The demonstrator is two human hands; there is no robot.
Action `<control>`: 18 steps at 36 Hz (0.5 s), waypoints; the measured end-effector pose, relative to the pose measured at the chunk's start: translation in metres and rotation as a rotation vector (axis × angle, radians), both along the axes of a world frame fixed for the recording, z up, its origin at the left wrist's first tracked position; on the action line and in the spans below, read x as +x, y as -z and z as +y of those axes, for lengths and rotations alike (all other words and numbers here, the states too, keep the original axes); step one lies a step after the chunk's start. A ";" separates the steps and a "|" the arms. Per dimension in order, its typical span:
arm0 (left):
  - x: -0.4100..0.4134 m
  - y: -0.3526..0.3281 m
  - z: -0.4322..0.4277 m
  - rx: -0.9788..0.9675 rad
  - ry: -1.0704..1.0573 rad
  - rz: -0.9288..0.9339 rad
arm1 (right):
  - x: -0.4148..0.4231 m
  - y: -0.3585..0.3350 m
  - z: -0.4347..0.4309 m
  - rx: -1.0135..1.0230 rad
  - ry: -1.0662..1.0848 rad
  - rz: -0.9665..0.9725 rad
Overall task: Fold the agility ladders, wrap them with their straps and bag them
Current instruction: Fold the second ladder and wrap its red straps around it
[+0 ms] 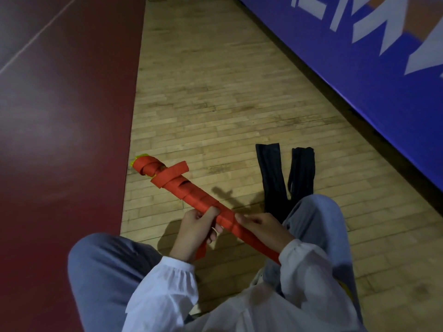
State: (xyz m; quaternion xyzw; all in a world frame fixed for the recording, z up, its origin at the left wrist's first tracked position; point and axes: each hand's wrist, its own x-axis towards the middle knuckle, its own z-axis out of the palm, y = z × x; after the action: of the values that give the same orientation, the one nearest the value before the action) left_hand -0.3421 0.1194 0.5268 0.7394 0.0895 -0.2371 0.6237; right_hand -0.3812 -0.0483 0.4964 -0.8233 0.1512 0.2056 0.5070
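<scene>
A folded agility ladder bundle, wound round with red strap, slants from the far left toward my lap; yellow rung ends peek out at its far tip. My left hand grips the bundle near its middle, and a loose red strap end hangs below that hand. My right hand holds the bundle just to the right, fingers curled round it. A loose loop of strap sticks up near the far end. Two flat black bags lie on the wooden floor to the right.
I sit on a wooden gym floor with my knees up either side. A dark red floor zone runs along the left. A blue padded wall with white lettering stands at the right.
</scene>
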 end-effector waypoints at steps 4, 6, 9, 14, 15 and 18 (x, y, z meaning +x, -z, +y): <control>0.000 -0.001 0.001 -0.011 0.011 -0.008 | 0.000 0.002 0.002 0.020 0.026 -0.025; 0.000 -0.003 0.001 -0.020 0.017 -0.004 | 0.000 0.002 0.002 0.028 0.047 -0.030; 0.001 -0.008 0.000 -0.022 0.033 0.025 | -0.002 -0.001 0.003 0.026 0.099 -0.064; 0.006 -0.011 -0.002 -0.052 0.033 0.090 | 0.000 -0.002 0.003 0.007 0.167 -0.098; 0.006 -0.011 -0.003 -0.055 0.035 0.097 | 0.000 -0.001 0.003 -0.014 0.180 -0.108; 0.006 -0.011 -0.004 -0.049 0.047 0.111 | 0.001 -0.004 0.003 -0.091 0.216 -0.116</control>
State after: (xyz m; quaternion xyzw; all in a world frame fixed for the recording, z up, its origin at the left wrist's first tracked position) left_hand -0.3366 0.1158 0.5378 0.7115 0.1009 -0.2945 0.6300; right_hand -0.3806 -0.0448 0.5000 -0.8349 0.2187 0.0946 0.4961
